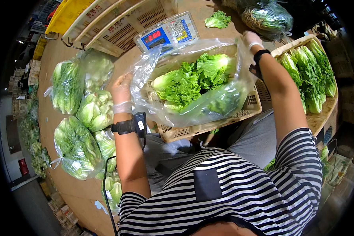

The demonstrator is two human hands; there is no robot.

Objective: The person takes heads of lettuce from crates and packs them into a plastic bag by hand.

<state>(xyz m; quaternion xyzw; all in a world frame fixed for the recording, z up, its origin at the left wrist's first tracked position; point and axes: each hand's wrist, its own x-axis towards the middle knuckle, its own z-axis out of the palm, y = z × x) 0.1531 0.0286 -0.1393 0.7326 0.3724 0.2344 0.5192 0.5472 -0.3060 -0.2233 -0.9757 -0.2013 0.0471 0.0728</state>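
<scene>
A clear plastic bag (191,119) lies wide-mouthed inside a beige plastic crate (180,132) in front of me. Heads of green leafy lettuce (180,85) rest in the bag, their pale stem ends pointing outward to left and right. My left hand (122,91), in a thin translucent glove, grips the bag's left edge. At the far right corner, my gloved right hand (251,39) holds the opposite edge, its fingers partly blurred. Just beyond the crate is a digital scale's display and keypad panel (168,31), with red digits lit.
Tied bags of lettuce (78,147) crowd the floor at left. Stacked crates (115,32) stand behind the scale. On the right, another crate (308,39) holds upright lettuce. A loose leaf (218,19) and a bag of rooted greens (267,20) lie at the back.
</scene>
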